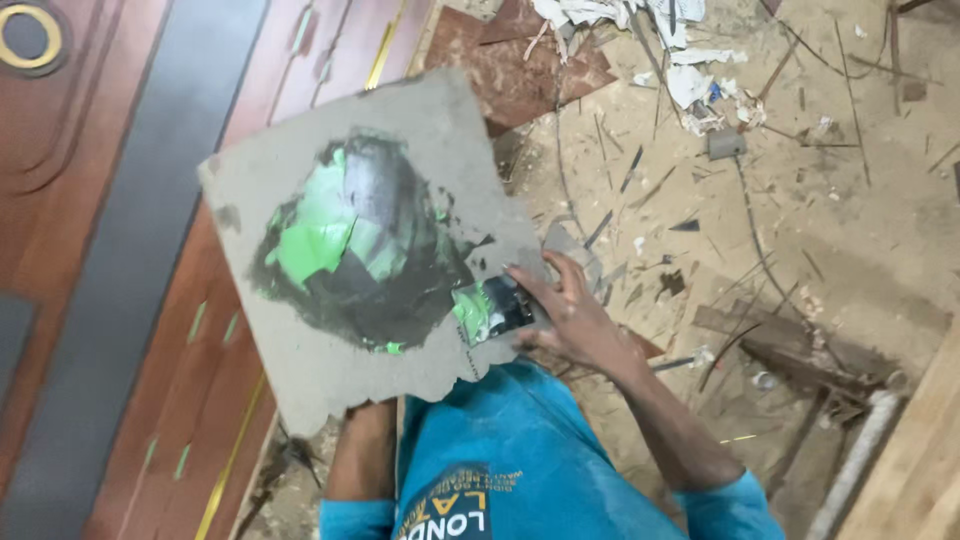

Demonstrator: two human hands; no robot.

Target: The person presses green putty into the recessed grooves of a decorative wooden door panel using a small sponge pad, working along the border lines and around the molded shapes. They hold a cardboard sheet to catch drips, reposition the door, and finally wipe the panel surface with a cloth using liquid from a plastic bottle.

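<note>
Your right hand (572,318) grips a putty knife (492,310), its blade smeared green and dark, pressed flat on the lower right edge of the grey board (300,330). The board is tilted over your lap, a patch of green and black paste (350,245) at its centre. Your left hand is hidden under the board's bottom edge; only the forearm (362,450) shows, so its grip cannot be told. Left of the board lies a red-brown door (120,250); right of it, a sawdust floor (800,200) with scraps.
</note>
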